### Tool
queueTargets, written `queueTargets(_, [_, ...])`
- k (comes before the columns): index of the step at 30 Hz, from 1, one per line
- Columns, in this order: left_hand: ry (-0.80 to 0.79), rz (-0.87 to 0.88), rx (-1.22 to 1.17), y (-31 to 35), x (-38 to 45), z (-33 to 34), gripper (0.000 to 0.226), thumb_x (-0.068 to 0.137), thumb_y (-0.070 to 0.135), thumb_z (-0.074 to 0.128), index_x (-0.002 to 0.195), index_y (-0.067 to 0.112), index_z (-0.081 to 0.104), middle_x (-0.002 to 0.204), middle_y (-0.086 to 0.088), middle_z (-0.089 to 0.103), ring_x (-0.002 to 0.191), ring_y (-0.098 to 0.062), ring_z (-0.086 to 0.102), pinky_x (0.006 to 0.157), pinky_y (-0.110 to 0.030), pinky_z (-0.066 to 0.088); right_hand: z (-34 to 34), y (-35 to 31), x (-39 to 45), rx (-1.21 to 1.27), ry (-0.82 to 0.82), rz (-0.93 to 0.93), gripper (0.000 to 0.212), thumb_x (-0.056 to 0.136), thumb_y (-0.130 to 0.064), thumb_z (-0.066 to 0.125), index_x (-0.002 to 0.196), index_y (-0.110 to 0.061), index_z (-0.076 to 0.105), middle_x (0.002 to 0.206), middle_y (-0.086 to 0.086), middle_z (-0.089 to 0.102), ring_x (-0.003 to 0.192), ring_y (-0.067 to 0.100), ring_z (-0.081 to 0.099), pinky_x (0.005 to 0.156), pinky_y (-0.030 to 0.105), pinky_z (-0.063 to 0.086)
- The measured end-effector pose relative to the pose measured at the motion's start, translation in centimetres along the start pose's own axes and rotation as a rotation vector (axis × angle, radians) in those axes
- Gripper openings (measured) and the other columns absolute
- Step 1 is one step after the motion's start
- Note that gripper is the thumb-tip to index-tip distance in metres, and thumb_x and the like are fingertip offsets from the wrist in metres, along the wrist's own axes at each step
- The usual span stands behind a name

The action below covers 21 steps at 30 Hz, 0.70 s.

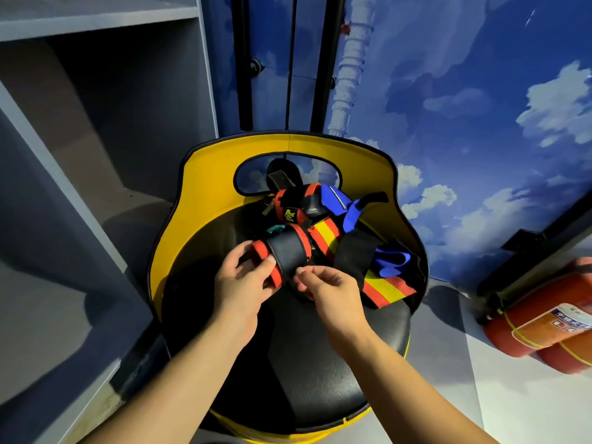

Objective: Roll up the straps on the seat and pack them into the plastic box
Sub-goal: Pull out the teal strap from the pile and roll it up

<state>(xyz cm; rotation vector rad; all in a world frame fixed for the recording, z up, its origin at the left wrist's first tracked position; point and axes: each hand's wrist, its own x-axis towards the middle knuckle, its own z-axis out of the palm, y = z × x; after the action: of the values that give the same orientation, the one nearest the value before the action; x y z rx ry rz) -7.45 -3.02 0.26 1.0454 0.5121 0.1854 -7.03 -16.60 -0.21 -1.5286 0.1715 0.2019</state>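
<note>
Here, the left hand grips the rolled red-and-black strap at the seat middle. The right hand pinches its loose end. More straps pile toward one o'clock; bare cushion lies toward six.

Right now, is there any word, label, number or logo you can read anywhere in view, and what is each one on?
Nothing reads clearly.
Yellow emblem on the rolled red and black strap: one stylised character, not legible.
Small yellow print on the black strap beside it: too small to read.
Label on the fire extinguisher: blue heading and lines of print, blurred.
Strap in the hands: no text visible.
</note>
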Motion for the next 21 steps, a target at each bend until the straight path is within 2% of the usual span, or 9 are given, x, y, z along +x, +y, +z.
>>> queueTargets(2, [-0.001,0.116,0.123,-0.4,0.0,-0.3,0.045,0.088,0.001,0.071,0.113,0.037,0.062,0.123,-0.002,0.065,0.106,-0.022,0.067,0.08,-0.04,0.06,0.0,-0.8,-0.2,0.101,-0.078,0.136,0.022,0.09,-0.033,0.071,0.085,-0.011,0.072,0.081,0.007,0.068,0.084,0.017,0.061,0.086,0.031,0.047])
queueTargets(4, [-0.032,0.245,0.265,-0.8,-0.2,-0.7,0.049,0.085,0.003,0.075,0.108,0.044,0.062,0.121,0.005,0.066,0.102,-0.014,0.069,0.084,-0.037,0.06,-0.2,-1.4,-0.3,0.203,-0.129,0.273,0.043,0.086,-0.045,0.071,0.099,-0.004,0.069,0.095,0.01,0.073,0.09,0.015,0.07,0.09,0.031,0.05])
queueTargets(6, [-0.091,0.349,0.388,-0.9,-0.4,-1.0,0.052,0.083,0.004,0.077,0.107,0.047,0.062,0.118,0.014,0.066,0.101,-0.006,0.069,0.085,-0.028,0.058,-0.7,-1.9,-0.1,0.269,-0.16,0.365,0.07,0.075,-0.056,0.074,0.117,-0.001,0.065,0.113,0.015,0.073,0.099,0.018,0.073,0.088,0.034,0.054])
queueTargets(8, [-0.158,0.401,0.453,-1.0,-0.5,-1.1,0.057,0.081,-0.001,0.076,0.108,0.047,0.061,0.116,0.022,0.065,0.103,-0.002,0.067,0.085,-0.021,0.055,-1.1,-2.2,0.3,0.272,-0.196,0.413,0.08,0.069,-0.063,0.074,0.125,-0.007,0.064,0.118,0.015,0.071,0.102,0.021,0.073,0.084,0.034,0.055])
queueTargets(11, [-0.299,0.431,0.503,-1.0,-0.7,-1.2,0.061,0.08,-0.01,0.071,0.11,0.042,0.062,0.119,0.014,0.067,0.111,-0.006,0.066,0.091,-0.024,0.055,-1.6,-2.5,0.7,0.239,-0.216,0.451,0.08,0.065,-0.067,0.076,0.127,-0.018,0.065,0.119,0.015,0.071,0.105,0.025,0.072,0.086,0.036,0.053])
queueTargets(15, [-0.481,0.356,0.531,-0.5,-0.6,-1.5,0.058,0.081,-0.011,0.067,0.113,0.037,0.06,0.12,0.01,0.066,0.116,-0.013,0.064,0.098,-0.03,0.053,-2.4,-2.5,0.7,0.142,-0.237,0.452,0.065,0.066,-0.062,0.073,0.12,-0.026,0.069,0.112,0.003,0.074,0.103,0.021,0.068,0.088,0.035,0.048])
queueTargets(18, [-0.553,0.299,0.55,-0.1,-0.4,-2.0,0.059,0.082,-0.013,0.065,0.116,0.035,0.058,0.122,0.008,0.064,0.119,-0.014,0.063,0.099,-0.031,0.052,-2.8,-2.5,0.8,0.089,-0.272,0.458,0.058,0.067,-0.058,0.07,0.116,-0.027,0.069,0.104,0.0,0.074,0.093,0.019,0.067,0.087,0.033,0.046])
queueTargets(21, [-0.58,0.256,0.533,0.1,-0.6,-2.0,0.063,0.082,-0.018,0.063,0.119,0.031,0.05,0.122,0.012,0.064,0.121,-0.013,0.062,0.096,-0.025,0.052,-3.1,-2.1,1.0,0.073,-0.27,0.476,0.063,0.063,-0.054,0.071,0.119,-0.026,0.068,0.107,0.003,0.072,0.091,0.021,0.065,0.083,0.033,0.045])
